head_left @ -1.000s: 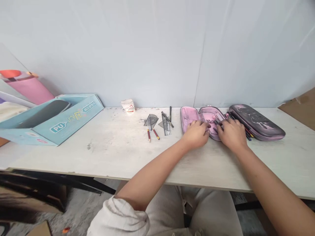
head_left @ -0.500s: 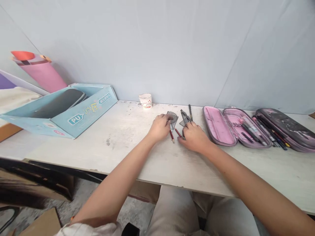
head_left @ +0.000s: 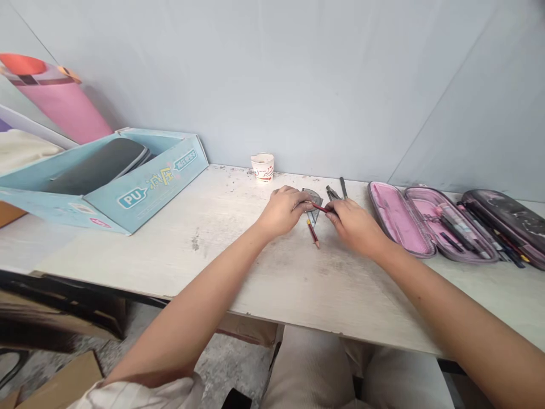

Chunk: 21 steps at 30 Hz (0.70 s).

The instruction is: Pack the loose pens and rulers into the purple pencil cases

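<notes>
Right hand (head_left: 355, 224): grip closed, fingertips pinched on one end of a red pencil (head_left: 320, 208). The pencil is lifted just off the surface (head_left: 264, 272), roughly level, spanning the gap between both hands. Left hand (head_left: 283, 210): fingers curled onto the edge of the protractor (head_left: 314, 197), fingertips at the pencil's other end; can't tell if that grip is clamped on anything. Second pencil (head_left: 313, 233) lies flat just below the held one, between the hands, untouched. Dark pen (head_left: 343, 187) just behind the right hand. Open pink case (head_left: 398, 218) to the right, near. Cup (head_left: 262, 167) behind the left hand, at the wall. Blue box (head_left: 140, 190) well to the left.
</notes>
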Motion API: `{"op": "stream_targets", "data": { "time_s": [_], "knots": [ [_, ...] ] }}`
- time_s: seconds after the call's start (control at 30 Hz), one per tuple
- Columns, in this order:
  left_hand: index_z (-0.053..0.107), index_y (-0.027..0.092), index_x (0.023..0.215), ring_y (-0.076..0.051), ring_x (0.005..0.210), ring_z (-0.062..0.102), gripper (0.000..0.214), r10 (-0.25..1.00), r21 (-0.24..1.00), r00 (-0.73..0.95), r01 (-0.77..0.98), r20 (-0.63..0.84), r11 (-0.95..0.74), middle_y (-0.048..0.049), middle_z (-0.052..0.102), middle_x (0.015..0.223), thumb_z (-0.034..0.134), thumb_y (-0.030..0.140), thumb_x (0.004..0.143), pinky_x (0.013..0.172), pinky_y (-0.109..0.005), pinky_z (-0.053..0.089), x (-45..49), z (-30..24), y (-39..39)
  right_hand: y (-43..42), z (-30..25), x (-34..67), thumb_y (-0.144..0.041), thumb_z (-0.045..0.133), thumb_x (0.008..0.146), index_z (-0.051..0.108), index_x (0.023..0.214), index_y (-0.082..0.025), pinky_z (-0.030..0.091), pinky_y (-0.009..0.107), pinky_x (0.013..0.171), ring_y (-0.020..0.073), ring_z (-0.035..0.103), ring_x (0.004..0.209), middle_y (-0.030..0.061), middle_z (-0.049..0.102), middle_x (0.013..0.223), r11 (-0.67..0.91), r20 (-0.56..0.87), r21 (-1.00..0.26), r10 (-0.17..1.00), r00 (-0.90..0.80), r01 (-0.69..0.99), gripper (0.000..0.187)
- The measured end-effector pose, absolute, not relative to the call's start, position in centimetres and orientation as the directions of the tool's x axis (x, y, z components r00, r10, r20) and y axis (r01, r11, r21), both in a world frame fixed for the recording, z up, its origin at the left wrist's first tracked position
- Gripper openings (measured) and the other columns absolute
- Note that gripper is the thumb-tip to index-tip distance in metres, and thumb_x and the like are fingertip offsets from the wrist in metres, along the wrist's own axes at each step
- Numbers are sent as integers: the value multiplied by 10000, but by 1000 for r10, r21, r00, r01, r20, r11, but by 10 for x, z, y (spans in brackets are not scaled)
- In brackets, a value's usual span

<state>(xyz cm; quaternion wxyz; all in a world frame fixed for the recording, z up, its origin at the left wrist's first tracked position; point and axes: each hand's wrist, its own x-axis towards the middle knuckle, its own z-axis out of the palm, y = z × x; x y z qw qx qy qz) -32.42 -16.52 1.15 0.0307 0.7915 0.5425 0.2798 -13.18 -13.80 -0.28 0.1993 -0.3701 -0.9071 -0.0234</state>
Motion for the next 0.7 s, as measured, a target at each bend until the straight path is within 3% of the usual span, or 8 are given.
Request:
{"op": "stream_targets", "data": {
  "time_s": [0.1,0.2,0.37,0.5,0.7],
  "knots": [
    [629,164,799,-177,818,559,304,890,396,184,845,418,-360,-45,637,802,369,302,877,781,-310,411,-336,20,-159,-131,0,-126,-250,340,902,564,1003,-138,374,334,781,234,508,925,102,624,957,717,456,-136,658,-599,684,270],
    [612,163,885,-175,849,563,287,902,429,57,865,428,-259,-53,636,896,339,251,877,774,-304,424,-352,20,-148,-125,-2,-116,-243,355,889,583,997,-143,379,335,758,235,512,901,93,633,946,659,470,-184,711,-523,730,272],
    [514,200,1176,-240,1073,477,359,950,251,137,945,281,-211,-92,534,1169,451,238,825,888,-383,397,-361,-3,-131,-121,-12,-102,-238,357,880,607,966,-148,374,331,760,226,516,899,90,633,940,625,429,-211,750,-504,751,280],
    [555,222,1096,-297,1098,438,299,964,132,108,981,244,-143,-96,523,1179,488,267,809,880,-457,383,-353,-16,-125,-121,-11,-92,-245,351,883,619,973,-155,370,329,754,220,516,893,89,630,930,615,420,-215,759,-497,759,297],
    [521,188,1058,-234,977,522,239,929,265,138,935,343,-237,-84,590,1039,439,222,835,841,-385,414,-324,-6,-139,-122,-11,-73,-262,360,883,625,990,-167,371,335,762,217,517,888,82,625,927,642,483,-248,731,-482,725,301]
  ]
}}
